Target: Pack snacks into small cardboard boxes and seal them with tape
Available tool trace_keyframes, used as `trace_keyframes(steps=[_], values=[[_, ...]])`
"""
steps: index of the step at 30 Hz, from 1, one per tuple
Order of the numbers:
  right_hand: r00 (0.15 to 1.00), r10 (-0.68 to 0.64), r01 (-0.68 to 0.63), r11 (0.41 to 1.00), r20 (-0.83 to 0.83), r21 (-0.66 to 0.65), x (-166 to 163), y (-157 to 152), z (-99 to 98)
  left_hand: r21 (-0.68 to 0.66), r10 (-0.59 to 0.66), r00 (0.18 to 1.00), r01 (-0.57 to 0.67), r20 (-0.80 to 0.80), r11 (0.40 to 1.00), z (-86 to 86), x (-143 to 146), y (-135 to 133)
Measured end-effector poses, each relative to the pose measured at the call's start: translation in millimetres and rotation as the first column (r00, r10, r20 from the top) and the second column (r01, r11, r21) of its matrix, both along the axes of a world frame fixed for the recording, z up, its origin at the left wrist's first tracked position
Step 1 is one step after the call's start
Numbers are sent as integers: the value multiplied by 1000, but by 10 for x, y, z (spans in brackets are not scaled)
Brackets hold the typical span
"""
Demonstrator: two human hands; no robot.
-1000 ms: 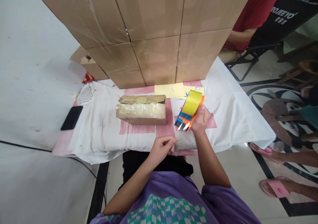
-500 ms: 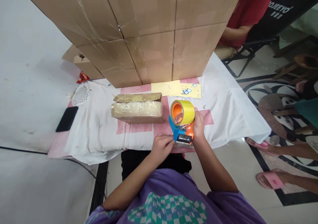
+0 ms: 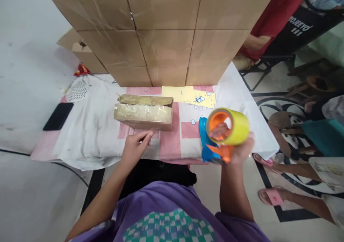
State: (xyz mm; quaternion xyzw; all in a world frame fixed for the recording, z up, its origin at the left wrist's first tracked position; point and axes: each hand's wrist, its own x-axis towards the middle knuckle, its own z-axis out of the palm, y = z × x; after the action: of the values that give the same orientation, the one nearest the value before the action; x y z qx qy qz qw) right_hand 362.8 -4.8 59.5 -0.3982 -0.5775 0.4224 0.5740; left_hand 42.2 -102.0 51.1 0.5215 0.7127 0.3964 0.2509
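My right hand (image 3: 243, 149) is wrapped around an orange and blue tape dispenser (image 3: 205, 141) loaded with a wide yellow tape roll (image 3: 237, 127). Some of its fingers show through the orange hub of the roll. In front of me a small brown cardboard box (image 3: 143, 113) lies on the table, its long side covered in shiny clear tape and one flap slightly raised. Just short of the box's near edge is my left hand (image 3: 137, 145), thumb and fingertips pinched together. Whatever is in that pinch, if anything, is too small to make out.
A tall stack of taped cartons (image 3: 166, 48) stands at the back of the cloth-covered table (image 3: 91, 127). Yellow paper strips (image 3: 177, 93) lie before it. At left are a phone (image 3: 58, 116) and a white perforated cover (image 3: 77, 91). A person in a red sleeve (image 3: 279, 13) sits at right.
My hands have moved apart: the left went leftward to the box's front, the right carried the dispenser to the right and tilted it. The whole view has shifted slightly.
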Motion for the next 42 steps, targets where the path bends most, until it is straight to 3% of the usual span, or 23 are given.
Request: trace_keyframes(steps=[2, 5, 9, 11, 13, 14, 15, 17, 20, 22, 25, 30, 34, 39, 42], values=[[998, -63, 63, 997, -3, -41, -243, 301, -160, 23, 15, 992, -18, 127, 1000, 106, 63, 25], [982, -103, 108, 994, 157, -25, -568, 713, -474, 72, 18, 957, -40, 288, 997, 191, 135, 134], [929, -68, 70, 998, 362, 10, -625, 938, -702, 132, -5, 956, -35, 292, 991, 241, 33, 236], [906, -210, 181, 977, 367, 113, -571, 880, -626, 139, -4, 970, -31, 245, 990, 269, -55, 234], [872, -397, 328, 908, 285, 260, -578, 740, -398, 140, -3, 976, -28, 216, 990, 302, -116, 213], [871, -419, 334, 887, 255, 317, -626, 654, -237, 139, -6, 977, -24, 212, 990, 316, -128, 203], [896, -362, 261, 899, 259, 353, -707, 567, -56, 140, -12, 977, -18, 212, 990, 328, -126, 194], [921, -78, -67, 934, 382, 351, -951, 417, 313, 148, -31, 978, 0, 208, 989, 334, -90, 189], [750, 221, -465, 846, 623, 260, -1384, 306, 737, 180, -69, 982, 37, 177, 983, 299, -21, 197], [605, 304, -610, 770, 735, 184, -1613, 310, 882, 195, -76, 986, 46, 151, 980, 266, -15, 199], [487, 327, -676, 729, 810, 112, -1813, 374, 952, 170, -52, 973, 14, 224, 985, 258, -75, 177], [465, 361, -674, 736, 809, 59, -1977, 508, 950, 163, 15, 891, -100, 454, 982, 345, -150, 147], [498, 325, -622, 780, 804, 70, -2106, 682, 929, 138, 70, 920, -132, 385, 982, 368, -119, 212], [426, 405, -645, 763, 809, -43, -2228, 938, 827, 124, 159, 949, -198, 271, 972, 385, -80, 331], [431, 417, -634, 771, 800, -60, -2257, 1006, 750, 124, 185, 972, -203, 144, 971, 400, -71, 382]])
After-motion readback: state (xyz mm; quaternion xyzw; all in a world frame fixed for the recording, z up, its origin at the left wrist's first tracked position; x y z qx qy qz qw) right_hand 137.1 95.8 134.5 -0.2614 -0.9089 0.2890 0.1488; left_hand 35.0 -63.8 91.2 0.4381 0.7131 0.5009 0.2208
